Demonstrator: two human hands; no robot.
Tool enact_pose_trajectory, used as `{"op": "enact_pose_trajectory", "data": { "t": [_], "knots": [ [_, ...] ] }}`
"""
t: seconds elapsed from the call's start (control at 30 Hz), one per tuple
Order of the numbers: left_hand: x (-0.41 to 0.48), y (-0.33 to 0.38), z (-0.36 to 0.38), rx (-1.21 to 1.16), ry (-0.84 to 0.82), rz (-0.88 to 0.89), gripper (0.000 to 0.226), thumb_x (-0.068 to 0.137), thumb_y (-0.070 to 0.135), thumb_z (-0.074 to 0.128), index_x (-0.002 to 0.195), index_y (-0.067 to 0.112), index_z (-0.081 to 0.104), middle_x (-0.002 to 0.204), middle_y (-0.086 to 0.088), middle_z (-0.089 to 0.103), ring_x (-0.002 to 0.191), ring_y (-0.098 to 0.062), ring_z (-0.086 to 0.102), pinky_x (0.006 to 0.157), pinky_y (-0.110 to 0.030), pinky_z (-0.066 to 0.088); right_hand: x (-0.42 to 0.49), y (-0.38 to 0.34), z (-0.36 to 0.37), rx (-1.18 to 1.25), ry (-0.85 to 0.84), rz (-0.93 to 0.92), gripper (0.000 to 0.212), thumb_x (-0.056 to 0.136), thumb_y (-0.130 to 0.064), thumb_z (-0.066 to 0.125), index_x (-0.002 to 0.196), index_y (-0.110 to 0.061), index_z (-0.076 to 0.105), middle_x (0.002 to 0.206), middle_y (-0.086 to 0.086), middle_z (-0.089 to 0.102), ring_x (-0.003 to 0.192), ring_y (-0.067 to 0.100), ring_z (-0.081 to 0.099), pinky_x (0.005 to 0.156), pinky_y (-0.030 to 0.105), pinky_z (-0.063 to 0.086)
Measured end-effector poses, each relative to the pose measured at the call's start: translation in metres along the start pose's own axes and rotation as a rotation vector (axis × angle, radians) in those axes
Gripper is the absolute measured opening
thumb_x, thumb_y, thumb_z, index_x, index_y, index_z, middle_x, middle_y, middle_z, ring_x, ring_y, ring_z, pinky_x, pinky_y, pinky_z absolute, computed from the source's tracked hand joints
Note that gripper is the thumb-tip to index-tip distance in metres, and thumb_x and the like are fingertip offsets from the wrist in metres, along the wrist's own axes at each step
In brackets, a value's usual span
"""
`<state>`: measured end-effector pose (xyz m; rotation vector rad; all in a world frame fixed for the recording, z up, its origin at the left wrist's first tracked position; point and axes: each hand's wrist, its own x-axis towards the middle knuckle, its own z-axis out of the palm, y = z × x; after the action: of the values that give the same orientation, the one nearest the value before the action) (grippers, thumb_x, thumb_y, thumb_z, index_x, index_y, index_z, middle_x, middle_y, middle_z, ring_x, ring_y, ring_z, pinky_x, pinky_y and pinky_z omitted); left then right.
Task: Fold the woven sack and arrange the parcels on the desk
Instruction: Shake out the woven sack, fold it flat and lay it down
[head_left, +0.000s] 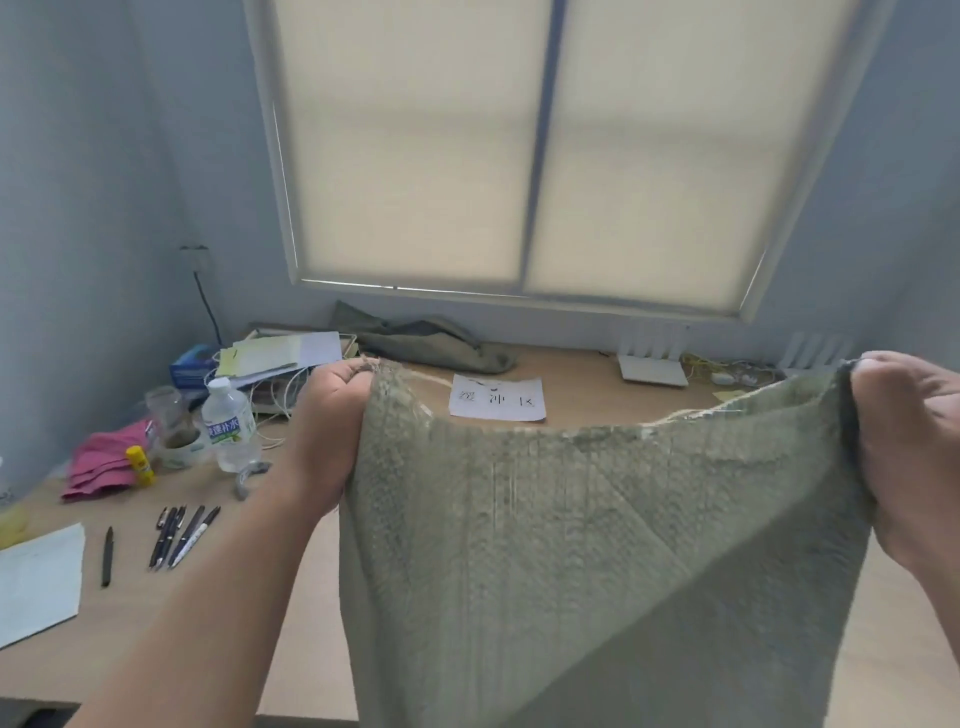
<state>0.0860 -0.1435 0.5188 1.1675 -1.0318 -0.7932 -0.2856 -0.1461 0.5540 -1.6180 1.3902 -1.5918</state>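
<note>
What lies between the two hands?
The woven sack: left hand and right hand grip its top corners, the edge sagging between them. Head view.

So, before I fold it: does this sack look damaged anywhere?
Yes: the woven sack has a frayed top edge, with loose threads beside the left hand and a pale strand along the rim toward the right hand.
</note>
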Motion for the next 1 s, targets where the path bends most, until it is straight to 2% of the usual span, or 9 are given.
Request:
{"op": "enact_pose_trajectory", "data": {
  "t": [0.07,0.1,0.17,0.27,0.37,0.47,0.67,0.83,1.0],
  "knots": [
    [0.013,0.019,0.002,-0.014,-0.043,0.027,0.031,0.075,0.006,0.052,0.049,0.013,0.066,0.049,-0.007,0.059,0.046,-0.019,0.051,0.052,-0.025,0.041,0.026,-0.021,0.011,-0.005,0.031,0.015,0.040,0.080,-0.024,0.044,0.080,0.015,0.035,0.063,0.029,0.030,0.053,0.033,0.027,0.032,0.028,0.029],
    [0.019,0.028,0.003,-0.025,-0.066,0.041,0.035,0.075,0.004,0.053,0.043,0.015,0.061,0.044,0.001,0.052,0.040,-0.014,0.044,0.047,-0.021,0.036,0.042,-0.029,0.013,0.048,0.060,-0.006,0.043,0.077,-0.023,0.045,0.085,0.018,0.037,0.066,0.040,0.032,0.055,0.036,0.033,0.029,0.045,0.034],
    [0.031,0.044,0.003,-0.035,-0.102,0.072,0.021,0.068,0.007,0.054,0.047,0.008,0.057,0.049,-0.004,0.046,0.044,-0.017,0.036,0.047,-0.022,0.028,0.055,-0.038,0.012,0.062,0.081,-0.036,0.049,0.072,-0.024,0.047,0.091,0.021,0.040,0.072,0.045,0.035,0.064,0.035,0.040,0.035,0.062,0.030],
    [0.049,0.069,0.003,-0.053,-0.122,0.115,0.009,0.063,0.008,0.054,0.055,0.005,0.058,0.049,-0.004,0.045,0.043,-0.016,0.037,0.047,-0.022,0.029,0.079,-0.063,0.014,0.038,0.160,-0.072,0.042,0.071,-0.027,0.047,0.080,0.014,0.043,0.070,0.041,0.030,0.065,0.032,0.036,0.036,0.059,0.029],
    [0.072,0.088,0.004,-0.063,-0.088,0.173,0.011,0.054,0.013,0.061,0.061,0.008,0.067,0.061,-0.009,0.051,0.056,-0.020,0.046,0.055,-0.031,0.037,0.097,-0.084,0.020,0.035,0.258,-0.118,0.029,0.066,-0.032,0.044,0.064,-0.009,0.026,0.067,0.017,0.018,0.060,0.034,0.024,0.039,0.044,0.024],
    [0.093,0.094,0.007,-0.024,-0.048,0.189,0.010,0.051,0.024,0.061,0.055,0.014,0.060,0.066,-0.012,0.043,0.065,-0.026,0.038,0.063,-0.040,0.028,0.106,-0.094,0.028,0.020,0.273,-0.161,0.031,0.067,-0.029,0.043,0.066,0.001,0.034,0.063,0.007,0.030,0.059,0.024,0.027,0.044,0.032,0.022],
    [0.132,0.057,0.035,0.074,0.019,0.136,0.028,0.071,0.010,0.044,0.048,0.016,0.057,0.047,0.007,0.047,0.052,-0.018,0.040,0.054,-0.029,0.030,0.125,-0.056,0.049,0.072,0.215,-0.220,0.036,0.077,-0.022,0.047,0.069,0.011,0.035,0.069,0.010,0.029,0.065,0.024,0.024,0.046,0.045,0.021],
    [0.164,0.014,0.050,0.214,0.082,0.037,0.030,0.090,0.010,0.043,0.067,0.012,0.062,0.062,-0.003,0.059,0.062,-0.021,0.051,0.057,-0.027,0.037,0.157,0.001,0.061,0.095,0.131,-0.200,0.036,0.081,-0.021,0.051,0.051,-0.017,0.032,0.043,-0.013,0.022,0.046,0.007,0.018,0.043,0.026,0.012],
    [0.165,0.001,0.071,0.115,0.142,0.043,0.031,0.100,0.008,0.041,0.079,0.014,0.063,0.052,0.013,0.063,0.051,-0.006,0.055,0.045,-0.013,0.043,0.193,0.033,0.066,0.156,0.146,-0.209,0.035,0.091,-0.023,0.058,0.060,-0.013,0.048,0.047,-0.012,0.034,0.050,0.007,0.028,0.048,0.028,0.023]
  ]
}}
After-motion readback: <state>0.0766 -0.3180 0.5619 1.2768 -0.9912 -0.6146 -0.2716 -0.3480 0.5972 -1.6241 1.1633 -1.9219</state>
